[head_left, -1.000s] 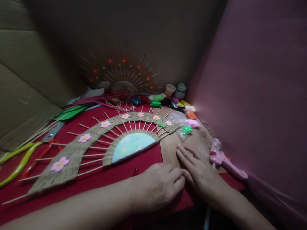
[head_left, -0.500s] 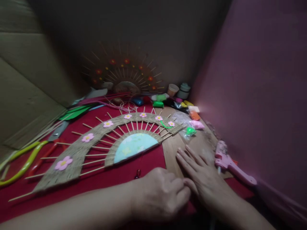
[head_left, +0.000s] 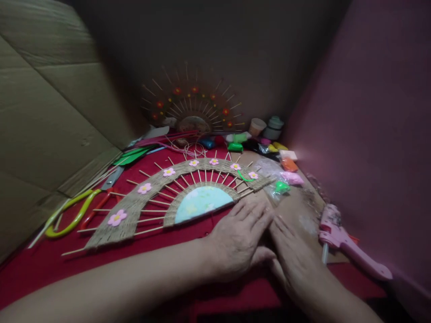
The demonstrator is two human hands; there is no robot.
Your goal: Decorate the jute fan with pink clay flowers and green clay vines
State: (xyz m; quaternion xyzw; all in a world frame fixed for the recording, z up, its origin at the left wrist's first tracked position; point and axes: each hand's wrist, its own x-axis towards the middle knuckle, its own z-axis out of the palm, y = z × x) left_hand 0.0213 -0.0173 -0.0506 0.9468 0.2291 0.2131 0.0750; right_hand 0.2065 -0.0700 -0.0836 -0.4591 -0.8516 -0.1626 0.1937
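Note:
My left hand (head_left: 240, 240) is stretched out over the front edge of a brown board (head_left: 298, 208), its fingers pointing away from me. My right hand (head_left: 294, 255) lies beside it with straight fingers, and the fingertips of both hands meet. Whether anything small lies beneath them is hidden. Just beyond my left hand is a woven fan-shaped piece (head_left: 126, 233) with thin sticks and a pale blue half-round panel (head_left: 202, 202). Pink flowers (head_left: 117, 218) with yellow centres run along its band. A thin green strand (head_left: 243, 177) curves between the two flowers at its right end.
Scissors (head_left: 112, 178) lie left of the fan, a pink glue gun (head_left: 340, 238) at the right. Bagged green clay (head_left: 282, 187) and other coloured packets line the board's far side. A second fan (head_left: 193, 96) stands behind. Cardboard (head_left: 67, 103) rises on the left.
My left hand has gone from curled to stretched out and moved forward against my right fingers. The view has swung left, so things sit farther right in the picture.

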